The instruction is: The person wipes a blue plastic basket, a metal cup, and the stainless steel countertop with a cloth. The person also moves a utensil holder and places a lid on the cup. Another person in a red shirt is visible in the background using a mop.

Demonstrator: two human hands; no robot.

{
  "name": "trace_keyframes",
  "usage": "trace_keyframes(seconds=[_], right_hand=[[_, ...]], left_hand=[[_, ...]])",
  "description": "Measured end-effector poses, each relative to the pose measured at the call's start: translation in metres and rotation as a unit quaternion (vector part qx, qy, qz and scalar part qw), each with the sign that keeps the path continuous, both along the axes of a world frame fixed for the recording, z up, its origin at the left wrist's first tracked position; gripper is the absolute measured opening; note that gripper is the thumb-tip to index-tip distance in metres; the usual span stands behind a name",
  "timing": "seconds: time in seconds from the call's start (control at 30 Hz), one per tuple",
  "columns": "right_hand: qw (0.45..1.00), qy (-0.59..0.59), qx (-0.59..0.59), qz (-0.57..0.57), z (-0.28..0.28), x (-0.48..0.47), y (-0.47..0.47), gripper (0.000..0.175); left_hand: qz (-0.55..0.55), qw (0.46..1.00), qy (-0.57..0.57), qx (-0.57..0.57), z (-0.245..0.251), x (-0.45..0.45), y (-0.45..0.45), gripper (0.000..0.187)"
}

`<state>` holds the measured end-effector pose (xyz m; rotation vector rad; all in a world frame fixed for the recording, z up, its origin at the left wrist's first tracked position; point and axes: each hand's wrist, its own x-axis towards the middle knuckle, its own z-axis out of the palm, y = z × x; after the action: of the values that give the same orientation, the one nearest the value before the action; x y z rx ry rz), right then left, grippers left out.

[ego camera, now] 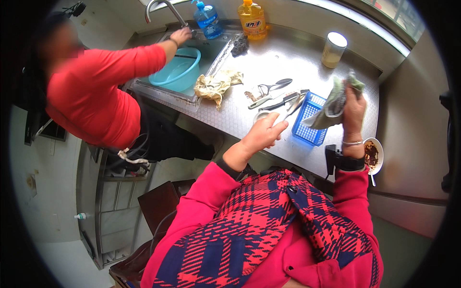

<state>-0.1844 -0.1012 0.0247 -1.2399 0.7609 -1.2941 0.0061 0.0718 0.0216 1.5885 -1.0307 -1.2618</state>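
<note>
My left hand point(264, 131) is closed around the handle of a shiny metal utensil point(294, 108), whose kind I cannot make out. The utensil points away from me, beside a blue plastic basket point(310, 134) with a perforated base. My right hand point(354, 111) grips a greenish-grey cloth point(330, 108), which hangs over the basket's right side. Left of the basket lie a knife with a pale green handle point(260, 102) and a black-handled tool point(275, 106). A black-handled peeler point(281, 84) is just beyond them. A small round dish point(261, 115) is partly hidden by my left hand.
At left, a co-worker in red point(108, 68) reaches to the faucet point(173, 10) over a sink with a turquoise basin point(180, 77). A crumpled yellowish cloth point(215, 86), soap bottle point(209, 22), detergent bottle point(252, 23) and lidded jar point(333, 50) stand about. A bowl point(376, 158) sits right.
</note>
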Motion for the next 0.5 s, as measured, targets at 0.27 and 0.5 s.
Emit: trace_keyframes(seconds=[0.27,0.5], right_hand=[[0.879,0.435,-0.134,-0.144,-0.04,-0.058,-0.001,0.026],[0.847,0.528,-0.035,-0.054,-0.106,-0.042,0.027,0.054]], left_hand=[[-0.097,0.958,-0.254,-0.093,-0.063,-0.06,-0.069,0.048],[0.138,0.913,-0.326,-0.201,-0.085,-0.009,-0.075,0.019]])
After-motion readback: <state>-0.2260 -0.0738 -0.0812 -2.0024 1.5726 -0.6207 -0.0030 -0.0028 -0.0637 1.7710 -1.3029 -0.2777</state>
